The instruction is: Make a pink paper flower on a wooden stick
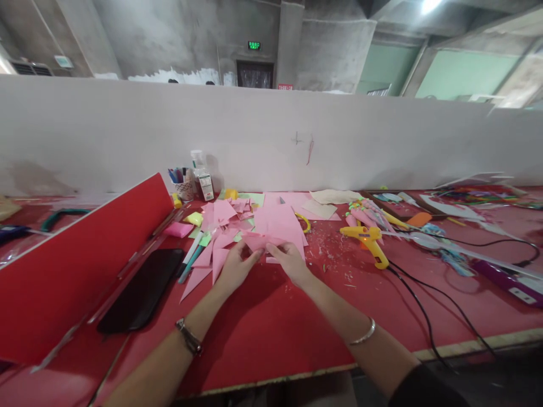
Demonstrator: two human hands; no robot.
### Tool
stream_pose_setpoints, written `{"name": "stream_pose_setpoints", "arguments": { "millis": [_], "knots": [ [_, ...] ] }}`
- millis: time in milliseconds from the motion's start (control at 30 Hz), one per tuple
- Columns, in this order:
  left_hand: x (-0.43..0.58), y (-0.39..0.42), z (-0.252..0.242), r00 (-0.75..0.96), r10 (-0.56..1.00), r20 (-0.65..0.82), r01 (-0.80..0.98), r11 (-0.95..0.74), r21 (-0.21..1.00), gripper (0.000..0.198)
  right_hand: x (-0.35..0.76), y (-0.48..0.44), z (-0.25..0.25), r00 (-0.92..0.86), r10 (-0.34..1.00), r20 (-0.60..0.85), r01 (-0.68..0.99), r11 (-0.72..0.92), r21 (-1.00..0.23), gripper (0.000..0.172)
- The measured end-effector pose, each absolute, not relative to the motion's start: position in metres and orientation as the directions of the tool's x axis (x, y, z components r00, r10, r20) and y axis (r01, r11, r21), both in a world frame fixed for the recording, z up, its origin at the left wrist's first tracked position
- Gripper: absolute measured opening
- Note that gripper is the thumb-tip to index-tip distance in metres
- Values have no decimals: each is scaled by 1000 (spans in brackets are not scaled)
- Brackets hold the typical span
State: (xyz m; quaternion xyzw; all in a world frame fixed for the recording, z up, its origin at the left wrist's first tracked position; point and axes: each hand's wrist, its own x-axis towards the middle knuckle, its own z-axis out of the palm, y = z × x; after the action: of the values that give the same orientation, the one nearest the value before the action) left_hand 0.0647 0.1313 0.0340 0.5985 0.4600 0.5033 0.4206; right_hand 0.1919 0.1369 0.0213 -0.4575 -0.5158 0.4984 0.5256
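Both my hands meet over a small piece of pink paper (259, 242) on the red table (271, 328). My left hand (236, 268) pinches its left end with curled fingers. My right hand (289, 260) pinches its right end. More pink sheets (278, 221) and cut pink triangles (214, 261) lie just beyond and to the left of my hands. A watch sits on my left wrist and a bangle on my right.
A yellow glue gun (370, 239) with a black cord (418, 305) lies to the right. A black phone (144, 289) and a red upright board (76, 265) stand at left. A pen cup (181, 184) and bottle (202, 176) sit by the white partition.
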Motion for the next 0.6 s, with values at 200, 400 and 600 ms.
{"name": "stream_pose_setpoints", "arguments": {
  "millis": [200, 400, 600],
  "knots": [
    [66, 132, 31, 44, 977, 209, 61, -212, 975, 22, 192, 136, 25, 15, 993, 114, -105, 115, -988, 23],
    [66, 131, 31, 47, 976, 212, 57, -215, 975, 24, 191, 134, 25, -122, 973, 196, -91, 186, -978, 26],
    [66, 132, 31, 67, 971, 231, 147, -238, 960, 24, 190, 135, 24, -88, 979, 187, -96, 178, -979, 25]
  ]
}}
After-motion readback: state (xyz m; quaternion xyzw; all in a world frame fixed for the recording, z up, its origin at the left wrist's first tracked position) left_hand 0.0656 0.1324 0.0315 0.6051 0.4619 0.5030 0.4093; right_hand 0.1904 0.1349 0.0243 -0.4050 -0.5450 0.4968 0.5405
